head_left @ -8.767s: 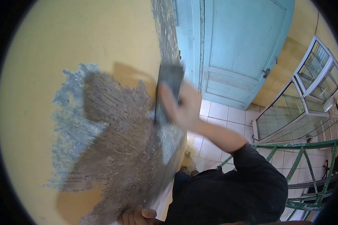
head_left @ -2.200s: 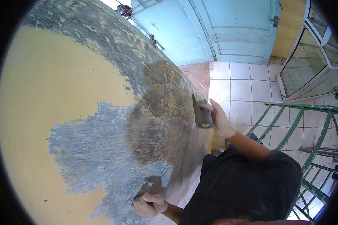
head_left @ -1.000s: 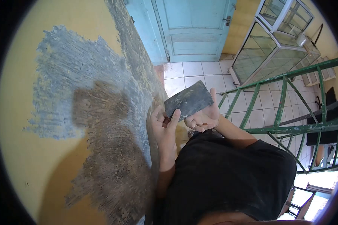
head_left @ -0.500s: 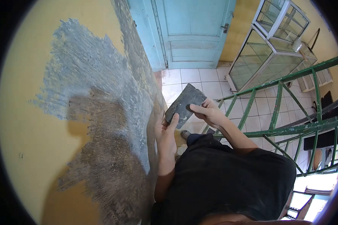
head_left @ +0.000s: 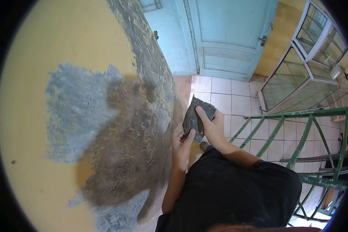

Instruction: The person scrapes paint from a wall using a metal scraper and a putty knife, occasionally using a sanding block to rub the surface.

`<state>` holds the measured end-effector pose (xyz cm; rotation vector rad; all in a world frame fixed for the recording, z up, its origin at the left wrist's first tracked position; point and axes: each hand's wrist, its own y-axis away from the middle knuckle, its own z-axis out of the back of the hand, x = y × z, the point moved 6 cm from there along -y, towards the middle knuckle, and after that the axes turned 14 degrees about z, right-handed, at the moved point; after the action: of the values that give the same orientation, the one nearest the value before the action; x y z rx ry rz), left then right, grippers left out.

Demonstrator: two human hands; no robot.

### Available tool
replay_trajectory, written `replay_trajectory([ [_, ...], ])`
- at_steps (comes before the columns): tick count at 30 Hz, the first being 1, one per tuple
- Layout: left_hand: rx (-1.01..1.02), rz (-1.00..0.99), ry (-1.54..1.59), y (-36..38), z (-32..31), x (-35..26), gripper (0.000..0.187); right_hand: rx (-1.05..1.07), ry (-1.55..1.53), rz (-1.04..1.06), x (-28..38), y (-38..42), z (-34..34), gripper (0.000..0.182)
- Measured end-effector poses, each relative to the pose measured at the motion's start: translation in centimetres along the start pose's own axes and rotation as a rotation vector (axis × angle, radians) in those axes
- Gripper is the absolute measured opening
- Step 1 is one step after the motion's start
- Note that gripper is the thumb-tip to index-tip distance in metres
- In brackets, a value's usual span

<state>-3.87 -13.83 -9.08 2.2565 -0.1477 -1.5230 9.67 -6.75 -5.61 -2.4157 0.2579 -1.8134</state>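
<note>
A dark grey, worn sheet of sandpaper [head_left: 191, 116] is held in front of my body, bent along its length with one corner pointing up. My left hand [head_left: 181, 147] grips its lower edge, thumb on the near face and fingers partly behind. On the other side, my right hand [head_left: 215, 131] clasps the upper right part, its thumb pressed flat on the sheet. Just left of my hands is the yellow wall [head_left: 31, 100] with a rough grey patch [head_left: 75, 104], partly under my shadow.
Green metal scaffolding [head_left: 276, 133] stands at my right. Ahead are a light blue door [head_left: 228, 38] and a glass display cabinet [head_left: 288, 77] on the white tiled floor [head_left: 241, 104]. The wall's edge runs close along my left.
The sandpaper has gone from nearly flat to bent, and my right thumb has moved higher across it. The view has shifted, so door and cabinet sit further right.
</note>
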Motion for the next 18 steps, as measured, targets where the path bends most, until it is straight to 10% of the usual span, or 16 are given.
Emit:
replay_trajectory([
  [12,-0.219,0.058,-0.123,-4.3,-0.4,-1.0,0.062,0.303,-0.115,0.002,-1.7,-3.5,-2.5,0.042],
  [14,-0.212,0.081,-0.116,-4.8,-0.2,-1.2,0.063,0.355,-0.076,0.476,-0.3,-4.4,-3.3,0.047],
  [18,-0.194,-0.004,-0.059,-5.3,0.0,-2.1,0.065,0.518,0.073,0.690,0.6,-5.4,-4.5,0.044],
])
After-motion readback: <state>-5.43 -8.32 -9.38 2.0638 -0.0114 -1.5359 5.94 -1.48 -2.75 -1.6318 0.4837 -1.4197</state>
